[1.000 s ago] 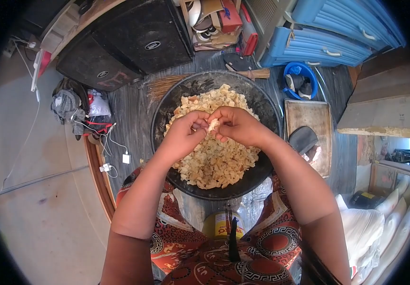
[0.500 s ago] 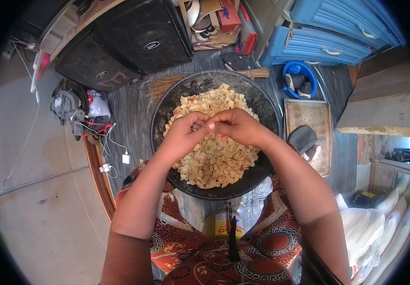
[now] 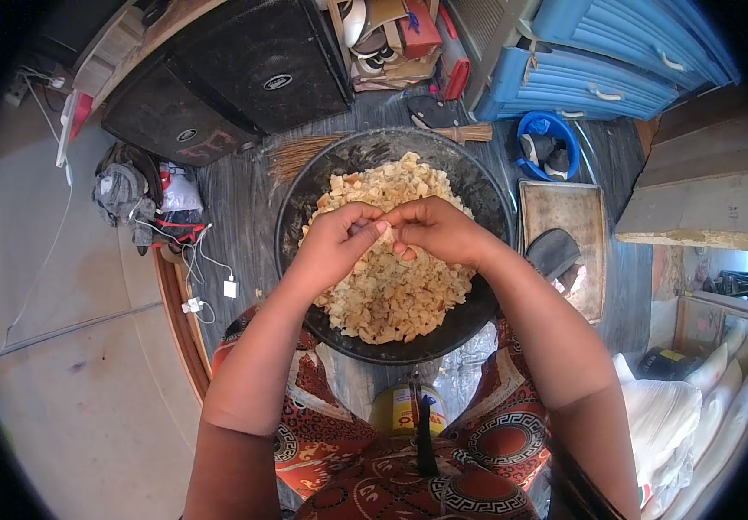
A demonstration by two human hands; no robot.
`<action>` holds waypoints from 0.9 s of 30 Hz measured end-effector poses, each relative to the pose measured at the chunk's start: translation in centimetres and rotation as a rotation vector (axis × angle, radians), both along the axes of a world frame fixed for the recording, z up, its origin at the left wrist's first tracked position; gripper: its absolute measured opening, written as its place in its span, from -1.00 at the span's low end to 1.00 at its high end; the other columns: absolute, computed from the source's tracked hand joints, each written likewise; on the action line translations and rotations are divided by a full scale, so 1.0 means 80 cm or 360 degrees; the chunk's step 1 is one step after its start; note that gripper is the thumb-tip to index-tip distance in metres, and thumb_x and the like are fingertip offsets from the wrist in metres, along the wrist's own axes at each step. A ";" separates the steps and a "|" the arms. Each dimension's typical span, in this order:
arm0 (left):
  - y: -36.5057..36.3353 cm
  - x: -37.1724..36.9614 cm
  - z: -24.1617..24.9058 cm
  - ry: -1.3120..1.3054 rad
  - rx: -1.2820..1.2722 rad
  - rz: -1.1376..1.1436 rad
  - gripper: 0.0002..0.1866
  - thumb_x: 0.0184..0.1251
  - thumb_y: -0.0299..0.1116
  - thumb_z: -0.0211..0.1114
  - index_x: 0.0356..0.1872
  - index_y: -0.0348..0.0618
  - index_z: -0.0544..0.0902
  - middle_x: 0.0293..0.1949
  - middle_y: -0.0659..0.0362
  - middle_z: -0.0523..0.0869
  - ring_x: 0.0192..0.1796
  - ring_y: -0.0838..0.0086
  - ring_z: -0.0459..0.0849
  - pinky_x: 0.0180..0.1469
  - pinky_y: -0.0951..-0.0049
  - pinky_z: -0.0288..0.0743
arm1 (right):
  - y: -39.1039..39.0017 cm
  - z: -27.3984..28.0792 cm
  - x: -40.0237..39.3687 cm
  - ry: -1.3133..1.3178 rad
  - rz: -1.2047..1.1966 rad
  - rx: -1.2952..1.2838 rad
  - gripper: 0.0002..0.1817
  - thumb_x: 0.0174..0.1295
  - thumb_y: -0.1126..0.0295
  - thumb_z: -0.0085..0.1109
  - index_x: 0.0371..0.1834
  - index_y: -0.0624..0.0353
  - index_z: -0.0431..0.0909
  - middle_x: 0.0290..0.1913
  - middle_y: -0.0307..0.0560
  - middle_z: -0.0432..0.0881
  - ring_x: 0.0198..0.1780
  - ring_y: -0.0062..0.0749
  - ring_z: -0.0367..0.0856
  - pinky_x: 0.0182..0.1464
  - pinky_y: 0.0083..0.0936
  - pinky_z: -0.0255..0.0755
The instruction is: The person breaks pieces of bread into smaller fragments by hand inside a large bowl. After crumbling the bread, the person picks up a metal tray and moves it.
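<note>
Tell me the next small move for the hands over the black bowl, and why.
Probably pull the pinched pale piece apart and let the bits drop. The left hand and right hand meet fingertip to fingertip on it, directly above the heap of pale torn pieces in the round black bowl, so the bits would likely land inside.

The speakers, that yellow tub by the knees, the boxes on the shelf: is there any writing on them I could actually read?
Nothing reads clearly.
Speaker cabinets: an oval badge on each, lettering too small.
Yellow container: red label print, blurred and partly hidden by a dark handle.
Red boxes on the shelf: print too small.
Both hands, left hand and right hand, pinch a bread piece over the black bowl; no writing there.
</note>
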State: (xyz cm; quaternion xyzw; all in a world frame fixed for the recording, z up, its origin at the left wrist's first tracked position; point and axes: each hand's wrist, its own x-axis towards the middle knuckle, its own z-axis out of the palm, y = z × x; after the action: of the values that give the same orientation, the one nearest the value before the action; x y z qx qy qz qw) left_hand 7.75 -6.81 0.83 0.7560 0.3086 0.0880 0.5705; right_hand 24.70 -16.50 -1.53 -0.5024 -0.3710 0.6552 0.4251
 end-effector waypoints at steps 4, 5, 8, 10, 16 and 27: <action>0.000 -0.001 -0.001 0.0029 -0.0007 -0.0020 -0.76 0.29 -0.34 0.24 -0.16 -0.32 0.59 -0.41 0.20 0.65 -0.38 0.64 0.54 -0.28 0.59 0.44 | 0.001 0.000 -0.001 -0.0026 -0.0015 0.0010 -0.72 0.20 0.53 0.02 -0.03 0.29 0.56 -0.33 -0.15 0.60 -0.38 -0.58 0.55 -0.31 -0.62 0.50; 0.000 0.000 0.000 0.0029 -0.0007 -0.0020 -0.76 0.29 -0.34 0.24 -0.16 -0.32 0.59 -0.41 0.20 0.65 -0.38 0.64 0.54 -0.28 0.59 0.44 | 0.001 0.001 -0.002 -0.0024 -0.0032 0.0019 -0.76 0.19 0.53 0.04 -0.08 0.28 0.56 -0.35 -0.17 0.58 -0.39 -0.59 0.54 -0.33 -0.62 0.49; -0.001 0.001 0.002 0.0050 0.0028 -0.0025 -0.74 0.27 -0.35 0.26 -0.12 -0.30 0.57 -0.43 0.23 0.63 -0.38 0.64 0.52 -0.28 0.60 0.43 | 0.000 0.003 -0.003 -0.0012 -0.0086 0.0053 -0.84 0.17 0.55 0.08 -0.19 0.26 0.55 -0.39 -0.21 0.55 -0.42 -0.61 0.51 -0.37 -0.63 0.47; -0.001 0.001 0.002 0.0005 -0.0113 -0.0032 -0.72 0.24 -0.38 0.29 -0.08 -0.28 0.56 -0.44 0.26 0.61 -0.39 0.66 0.50 -0.28 0.61 0.42 | 0.001 0.004 -0.004 0.0000 -0.0123 0.0080 -0.89 0.16 0.57 0.10 -0.24 0.24 0.53 -0.41 -0.23 0.53 -0.43 -0.62 0.50 -0.39 -0.64 0.46; 0.000 0.000 -0.002 0.0051 -0.0207 -0.0030 -0.73 0.20 -0.46 0.27 -0.07 -0.27 0.55 -0.43 0.29 0.58 -0.38 0.68 0.49 -0.31 0.64 0.40 | 0.001 0.000 -0.003 -0.0010 -0.0143 0.0053 -0.91 0.13 0.57 0.13 -0.30 0.21 0.47 -0.41 -0.25 0.51 -0.44 -0.62 0.49 -0.41 -0.65 0.45; 0.004 -0.005 -0.003 0.0051 -0.0200 -0.0052 -0.81 0.21 -0.49 0.25 -0.15 -0.24 0.58 -0.40 0.34 0.57 -0.36 0.72 0.45 -0.29 0.68 0.35 | -0.001 0.002 0.000 -0.0036 -0.0138 -0.0011 -0.93 0.14 0.53 0.12 -0.31 0.21 0.46 -0.41 -0.22 0.50 -0.42 -0.59 0.51 -0.37 -0.62 0.49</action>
State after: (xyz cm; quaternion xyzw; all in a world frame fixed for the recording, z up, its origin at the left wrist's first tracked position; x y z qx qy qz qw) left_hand 7.37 -6.46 0.61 0.7250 0.3101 0.0471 0.6131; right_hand 24.68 -16.55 -1.34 -0.5270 -0.3512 0.6317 0.4472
